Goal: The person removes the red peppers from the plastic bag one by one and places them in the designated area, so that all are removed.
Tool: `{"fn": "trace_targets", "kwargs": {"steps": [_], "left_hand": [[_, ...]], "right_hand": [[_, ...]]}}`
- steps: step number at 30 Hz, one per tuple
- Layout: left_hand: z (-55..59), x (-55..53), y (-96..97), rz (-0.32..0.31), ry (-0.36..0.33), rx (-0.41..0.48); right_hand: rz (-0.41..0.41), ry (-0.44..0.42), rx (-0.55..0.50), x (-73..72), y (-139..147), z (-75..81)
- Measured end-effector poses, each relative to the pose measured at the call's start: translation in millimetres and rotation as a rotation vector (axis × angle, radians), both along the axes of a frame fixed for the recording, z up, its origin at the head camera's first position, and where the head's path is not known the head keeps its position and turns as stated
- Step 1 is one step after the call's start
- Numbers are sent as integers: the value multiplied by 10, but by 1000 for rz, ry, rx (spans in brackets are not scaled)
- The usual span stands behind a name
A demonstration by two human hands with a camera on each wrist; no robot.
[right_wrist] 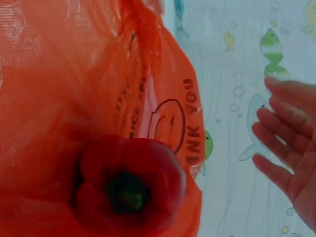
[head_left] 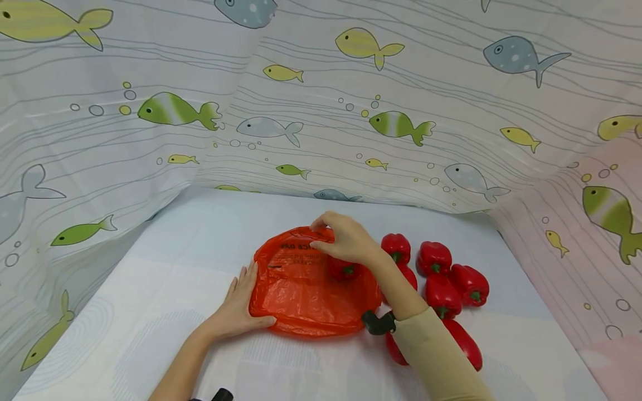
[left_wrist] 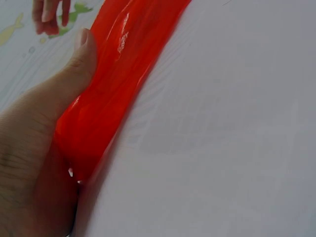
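Note:
An orange plastic bag (head_left: pixel 301 298) with dark printed lettering lies spread with its mouth open toward me. Inside it on the right sits a red bell pepper (right_wrist: pixel 160 168), green stem facing up in the right wrist view. My left hand (head_left: pixel 242 305) rests along the bag's left side, fingers extended, thumb against the near left edge; the left wrist view shows that thumb (left_wrist: pixel 74 74) lying along the orange plastic. Above the bag's far right part hovers my right hand (head_left: pixel 346 239), its fingers loosely bent and spread, with nothing between them.
Several more red bell peppers (head_left: pixel 441 295) lie on the white-covered table (head_left: pixel 200 250) to the bag's right, some partly hidden under my right forearm. A fish-print curtain (head_left: pixel 311 100) hangs behind and along both sides.

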State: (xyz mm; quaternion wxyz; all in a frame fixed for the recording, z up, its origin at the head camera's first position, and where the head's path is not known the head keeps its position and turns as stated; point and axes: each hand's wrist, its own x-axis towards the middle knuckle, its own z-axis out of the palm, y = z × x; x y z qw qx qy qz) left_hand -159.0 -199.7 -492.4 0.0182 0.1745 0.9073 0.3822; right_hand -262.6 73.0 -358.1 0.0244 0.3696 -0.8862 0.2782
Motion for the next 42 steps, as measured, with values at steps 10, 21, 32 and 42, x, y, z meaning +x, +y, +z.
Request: {"fn": "trace_targets", "kwargs": {"steps": [10, 21, 32, 42], "left_hand": [[-15, 27, 11, -1, 2, 13], [18, 30, 13, -1, 10, 2], [26, 24, 15, -4, 8, -5], [40, 8, 10, -1, 5, -21]], "right_hand": [[-170, 33, 180, -72, -55, -200], [-209, -71, 426, -89, -70, -255], [-188, -70, 647, -54, -113, -330], [-167, -5, 785, -59, -135, -410]]}}
